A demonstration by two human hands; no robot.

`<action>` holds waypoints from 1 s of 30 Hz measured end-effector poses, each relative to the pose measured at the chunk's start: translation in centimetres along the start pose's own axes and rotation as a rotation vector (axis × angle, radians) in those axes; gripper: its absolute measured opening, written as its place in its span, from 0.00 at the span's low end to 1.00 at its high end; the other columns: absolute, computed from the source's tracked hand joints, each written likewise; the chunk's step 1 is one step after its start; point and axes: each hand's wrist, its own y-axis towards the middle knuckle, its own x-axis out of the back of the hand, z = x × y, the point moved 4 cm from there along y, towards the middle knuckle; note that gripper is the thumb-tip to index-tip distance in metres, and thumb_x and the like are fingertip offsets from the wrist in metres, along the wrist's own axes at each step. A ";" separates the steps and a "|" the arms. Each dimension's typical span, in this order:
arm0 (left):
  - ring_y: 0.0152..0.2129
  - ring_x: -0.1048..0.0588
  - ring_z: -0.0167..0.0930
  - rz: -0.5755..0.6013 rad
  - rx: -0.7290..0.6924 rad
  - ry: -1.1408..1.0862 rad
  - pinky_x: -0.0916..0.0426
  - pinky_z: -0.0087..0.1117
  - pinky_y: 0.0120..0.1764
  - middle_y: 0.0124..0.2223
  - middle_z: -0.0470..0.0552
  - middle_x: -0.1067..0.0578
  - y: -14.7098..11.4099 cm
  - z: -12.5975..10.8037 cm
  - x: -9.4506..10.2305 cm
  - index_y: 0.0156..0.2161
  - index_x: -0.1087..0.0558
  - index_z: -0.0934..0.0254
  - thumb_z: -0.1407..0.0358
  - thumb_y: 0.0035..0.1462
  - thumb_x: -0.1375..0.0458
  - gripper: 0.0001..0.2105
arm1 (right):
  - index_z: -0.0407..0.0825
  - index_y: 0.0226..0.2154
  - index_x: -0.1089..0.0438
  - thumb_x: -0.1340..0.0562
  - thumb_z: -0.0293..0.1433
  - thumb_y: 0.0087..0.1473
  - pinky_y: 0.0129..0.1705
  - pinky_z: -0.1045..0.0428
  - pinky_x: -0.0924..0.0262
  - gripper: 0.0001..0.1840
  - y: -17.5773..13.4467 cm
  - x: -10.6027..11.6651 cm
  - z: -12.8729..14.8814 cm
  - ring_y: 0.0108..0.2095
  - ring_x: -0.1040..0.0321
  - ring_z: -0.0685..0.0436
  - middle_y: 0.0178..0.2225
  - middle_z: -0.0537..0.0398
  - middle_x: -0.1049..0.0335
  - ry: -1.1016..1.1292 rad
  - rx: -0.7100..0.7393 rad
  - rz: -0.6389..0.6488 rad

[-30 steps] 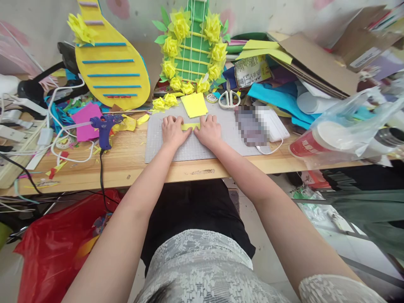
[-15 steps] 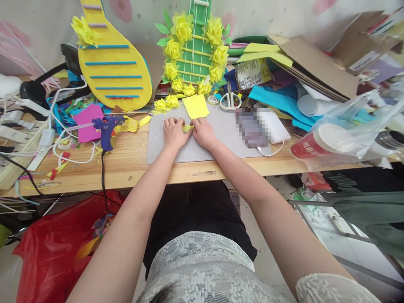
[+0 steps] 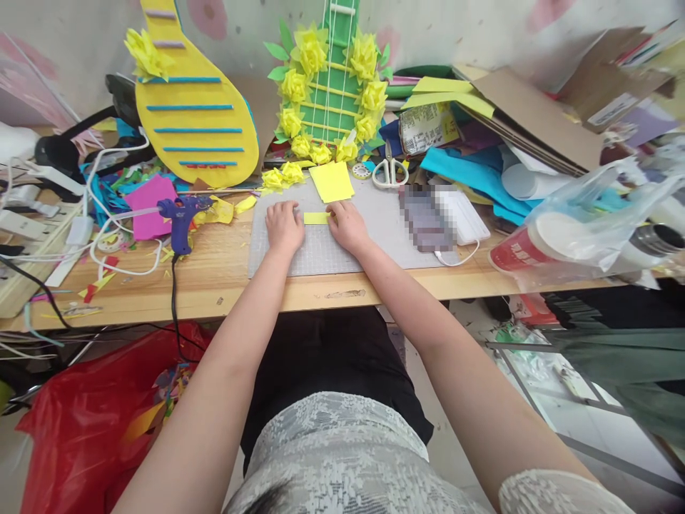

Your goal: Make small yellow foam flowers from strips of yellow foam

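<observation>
A narrow yellow strip of paper, seemingly folded, lies flat on the grey cutting mat between my hands. My right hand has its fingertips down on the strip's right end, with the thumb side tucked in close. My left hand rests on the mat at the left end of the strip, fingers a little bent and apart; whether its thumb touches the paper I cannot tell. Just beyond lies a stack of yellow paper squares.
Scissors, a phone and a white power bank lie to the right. A bagged red cup stands further right. At left is a blue glue gun. A yellow lute-shaped craft and a flowered green one lean behind.
My left hand has slid left, away from my right hand, uncovering more of the yellow strip. My right hand has stayed nearly in place at the strip's right end.
</observation>
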 end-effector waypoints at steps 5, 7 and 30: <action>0.54 0.36 0.41 0.060 -0.072 -0.009 0.43 0.40 0.56 0.51 0.55 0.29 -0.1 -0.5 -0.2 0.38 0.28 0.59 0.59 0.54 0.41 0.08 | 0.42 0.49 0.34 0.50 0.23 0.55 0.53 0.50 0.46 0.20 -0.5 0.7 -0.1 0.50 0.39 0.40 0.47 0.44 0.31 0.002 0.008 -0.043; 0.53 0.35 0.40 0.084 -0.097 -0.028 0.42 0.39 0.55 0.50 0.53 0.28 -0.1 -0.5 -0.1 0.36 0.29 0.59 0.62 0.53 0.40 0.06 | 0.43 0.50 0.34 0.48 0.24 0.53 0.54 0.47 0.47 0.21 -0.8 0.8 -0.2 0.51 0.41 0.38 0.49 0.44 0.31 -0.016 0.036 -0.053; 0.29 0.29 0.26 0.037 -0.186 -0.663 0.34 0.30 0.39 0.30 0.44 0.26 1.2 1.1 -1.6 0.39 0.29 0.63 0.73 0.45 0.39 0.13 | 0.48 0.50 0.31 0.42 0.30 0.54 0.57 0.38 0.48 0.20 -1.0 0.8 0.2 0.54 0.43 0.34 0.51 0.45 0.32 0.010 0.151 -0.138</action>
